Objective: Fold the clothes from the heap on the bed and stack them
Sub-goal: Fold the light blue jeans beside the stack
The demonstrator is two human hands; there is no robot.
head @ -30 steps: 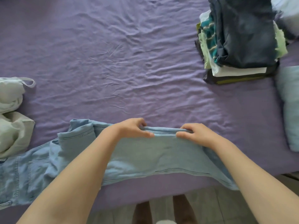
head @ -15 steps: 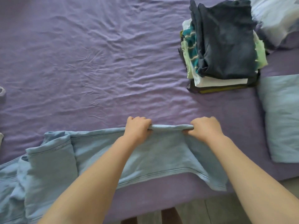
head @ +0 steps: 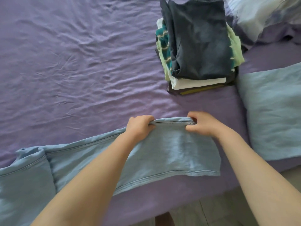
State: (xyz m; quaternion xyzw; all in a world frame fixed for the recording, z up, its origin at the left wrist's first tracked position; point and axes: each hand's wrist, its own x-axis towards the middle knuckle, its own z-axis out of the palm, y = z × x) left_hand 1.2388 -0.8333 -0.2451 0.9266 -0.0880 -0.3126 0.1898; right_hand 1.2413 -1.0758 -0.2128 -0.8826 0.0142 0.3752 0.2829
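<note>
Jeans [head: 162, 154] lie near front edge of bed [head: 81, 62], long axis left to right, hem end pointing right toward pale blue pillow [head: 273, 115]. Left hand [head: 140, 127] and right hand [head: 202, 123] each grip far edge of leg, fingers curled over fabric, thumbs under. Compared with half second ago, hands sit closer together and gripped edge is nearer to stack of folded clothes [head: 198, 41]. Denim light blue, soft, with stitched seams; purple sheet wrinkled; stack topped by dark navy garment.

The light blue jeans [head: 162, 154] run off the left edge, partly hidden under both forearms.
</note>
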